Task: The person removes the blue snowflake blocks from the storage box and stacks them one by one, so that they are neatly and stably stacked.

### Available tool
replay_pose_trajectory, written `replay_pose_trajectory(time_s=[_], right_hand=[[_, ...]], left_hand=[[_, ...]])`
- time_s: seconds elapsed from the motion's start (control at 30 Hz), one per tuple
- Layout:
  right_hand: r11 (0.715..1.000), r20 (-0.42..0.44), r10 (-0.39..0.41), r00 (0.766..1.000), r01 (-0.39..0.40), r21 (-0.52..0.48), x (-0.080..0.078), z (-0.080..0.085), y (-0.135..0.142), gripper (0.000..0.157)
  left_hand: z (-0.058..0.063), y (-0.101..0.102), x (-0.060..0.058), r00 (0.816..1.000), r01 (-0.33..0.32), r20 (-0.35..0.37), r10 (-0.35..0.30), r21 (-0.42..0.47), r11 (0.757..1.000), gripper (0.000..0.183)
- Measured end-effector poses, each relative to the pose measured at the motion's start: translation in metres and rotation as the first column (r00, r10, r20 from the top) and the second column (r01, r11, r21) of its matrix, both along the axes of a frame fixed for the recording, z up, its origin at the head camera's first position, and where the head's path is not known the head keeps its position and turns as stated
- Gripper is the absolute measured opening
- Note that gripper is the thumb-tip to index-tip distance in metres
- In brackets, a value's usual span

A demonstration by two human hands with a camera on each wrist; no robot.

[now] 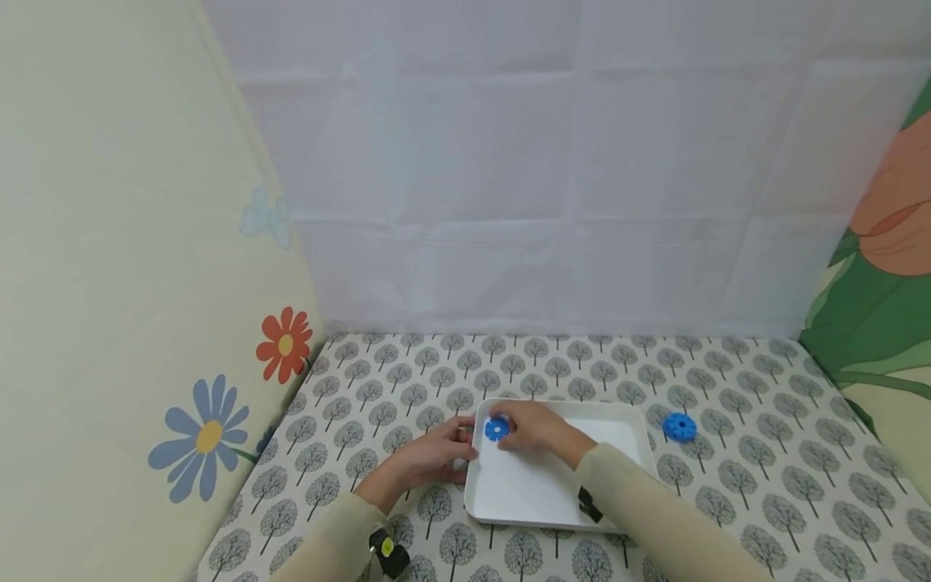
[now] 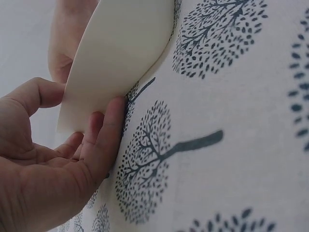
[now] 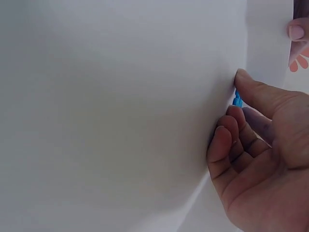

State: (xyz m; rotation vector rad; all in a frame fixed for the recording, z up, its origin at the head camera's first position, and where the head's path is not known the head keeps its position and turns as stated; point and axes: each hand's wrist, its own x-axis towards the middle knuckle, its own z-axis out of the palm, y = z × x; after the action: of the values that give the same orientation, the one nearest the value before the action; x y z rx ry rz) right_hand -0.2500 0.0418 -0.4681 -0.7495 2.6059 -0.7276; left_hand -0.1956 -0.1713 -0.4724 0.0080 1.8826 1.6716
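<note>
A white rectangular tray [image 1: 534,493] lies on the tablecloth. In its back left corner is a flat blue disc with a notched rim [image 1: 497,428]. My right hand [image 1: 537,427] reaches over the tray and pinches this disc between thumb and fingers. The right wrist view shows only a small blue edge of the notched disc [image 3: 237,100] between thumb and fingertips, close to the tray floor. At the tray's left side, my left hand [image 1: 435,453] grips the wall, thumb at the rim. Its fingers touch the outer wall [image 2: 111,53] low down, near the cloth.
Right of the tray, a thicker blue round piece with holes [image 1: 680,427] lies on the tree-patterned tablecloth [image 1: 771,461]. A white sheet [image 1: 553,162] hangs behind the table. Walls with painted flowers [image 1: 208,437] stand at both sides.
</note>
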Motion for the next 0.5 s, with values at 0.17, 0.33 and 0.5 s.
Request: replay_pose_trajectory(time_s=[0.17, 0.33, 0.5], right_hand=[[1.000, 0.011, -0.009, 1.000, 0.009, 0.000, -0.0007, -0.0004, 0.0000, 0.050], [1.000, 0.015, -0.015, 1.000, 0.015, 0.005, -0.0013, -0.0008, -0.0003, 0.043], [0.999, 0.004, -0.013, 1.000, 0.013, 0.034, -0.0006, 0.0009, -0.0010, 0.039]], left_hand=[[0.0001, 0.0004, 0.0000, 1.000, -0.002, -0.003, 0.002, -0.006, 1.000, 0.071], [0.0011, 0.0007, -0.0005, 1.000, 0.001, -0.004, -0.001, -0.004, 1.000, 0.071], [0.0003, 0.0006, -0.0018, 1.000, 0.009, -0.004, -0.009, 0.002, 1.000, 0.071]])
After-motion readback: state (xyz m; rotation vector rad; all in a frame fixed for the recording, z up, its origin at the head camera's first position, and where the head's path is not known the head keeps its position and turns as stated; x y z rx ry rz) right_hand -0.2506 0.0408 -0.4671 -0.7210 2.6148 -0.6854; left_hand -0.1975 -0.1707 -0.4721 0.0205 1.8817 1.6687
